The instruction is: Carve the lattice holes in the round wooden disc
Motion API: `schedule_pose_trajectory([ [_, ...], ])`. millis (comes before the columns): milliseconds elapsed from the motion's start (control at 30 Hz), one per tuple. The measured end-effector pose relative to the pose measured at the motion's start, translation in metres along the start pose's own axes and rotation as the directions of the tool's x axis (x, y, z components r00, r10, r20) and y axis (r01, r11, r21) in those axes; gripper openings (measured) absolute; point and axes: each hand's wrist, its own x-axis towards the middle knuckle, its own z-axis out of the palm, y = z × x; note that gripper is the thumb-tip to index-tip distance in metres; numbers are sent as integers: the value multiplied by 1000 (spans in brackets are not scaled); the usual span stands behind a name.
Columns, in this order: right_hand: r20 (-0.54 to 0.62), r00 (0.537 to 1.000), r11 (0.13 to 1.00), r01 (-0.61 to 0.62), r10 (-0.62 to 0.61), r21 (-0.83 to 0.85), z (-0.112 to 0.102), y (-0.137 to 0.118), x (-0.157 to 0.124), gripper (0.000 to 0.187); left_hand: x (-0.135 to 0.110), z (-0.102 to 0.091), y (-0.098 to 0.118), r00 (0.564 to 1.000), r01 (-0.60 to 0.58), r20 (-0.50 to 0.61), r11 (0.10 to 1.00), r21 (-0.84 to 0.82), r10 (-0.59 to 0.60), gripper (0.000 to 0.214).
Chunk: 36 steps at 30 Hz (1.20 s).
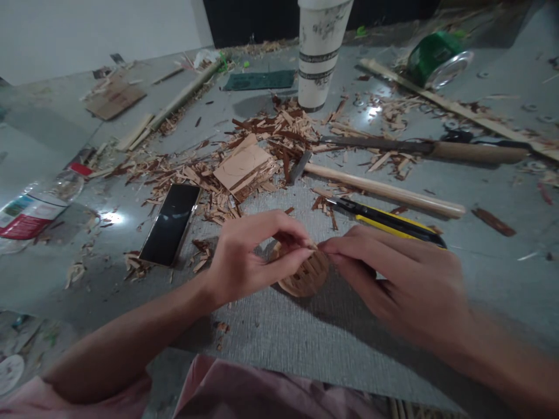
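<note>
A small round wooden piece (305,277) with carved slots sits low over the grey mat (297,337), between my two hands. My left hand (251,259) pinches its upper edge with thumb and fingers closed. My right hand (402,285) comes in from the right, fingers pressed together at the same edge, fingertips meeting the left hand's. What the right fingertips grip is too small to make out. A yellow-and-black utility knife (388,224) lies just behind my right hand.
Wood shavings (262,151) cover the table's middle, with a flat wood square (242,166) on them. A phone (171,231) lies to the left, and a hammer (384,189) and file (437,150) behind. A paper cup (321,55), a green can (437,58) and a plastic bottle (35,209) stand around.
</note>
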Motion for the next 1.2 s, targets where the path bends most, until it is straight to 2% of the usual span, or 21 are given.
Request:
schedule_pose_trajectory([
  [133, -27, 1000, 1000, -17, 16, -9, 0, -3, 0, 13, -1, 6, 2, 991, 129, -6, 983, -134, -131, 6],
  [333, -65, 997, 998, -42, 39, -36, 2, -5, 1, 11, 0, 8, 2, 975, 220, 45, 922, -318, -217, 3],
  [400, -77, 996, 998, -48, 44, -51, 2, -5, 1, 9, 1, 6, 1, 949, 312, 103, 851, -421, -297, 2],
  [500, -57, 998, 999, -33, 31, -37, 1, -4, 1, 10, 2, 5, -1, 887, 458, 256, 670, -585, -384, 6],
  [567, -45, 999, 1000, -25, 25, -5, -1, -5, 2, 12, 2, 5, -1, 857, 510, 331, 554, -658, -396, 7],
  [633, -27, 999, 999, -27, 28, 38, -4, -7, 3, 14, 1, 6, -2, 851, 516, 357, 487, -705, -386, 7],
  [767, 10, 999, 993, -46, 45, 111, -8, -12, 6, 11, -2, 8, -4, 865, 492, 369, 427, -759, -341, 7],
  [933, 24, 997, 974, -74, 71, 215, -8, -15, 7, 11, -3, 13, -4, 852, 513, 402, 376, -772, -336, 10],
  [1000, 33, 997, 971, -82, 76, 226, -7, -13, 7, 10, 0, 12, -3, 862, 495, 387, 372, -786, -329, 11],
  [1067, 26, 997, 976, -80, 76, 202, -6, -10, 7, 10, 6, 3, -3, 893, 426, 313, 385, -819, -322, 9],
  [1133, -1, 996, 985, -88, 89, 150, -6, -6, 7, 12, 14, -13, -6, 928, 298, 154, 428, -853, -340, 7],
  [1200, -38, 991, 988, -123, 127, 97, -6, -2, 8, 14, 22, -34, -10, 929, 183, -8, 478, -859, -369, 11],
])
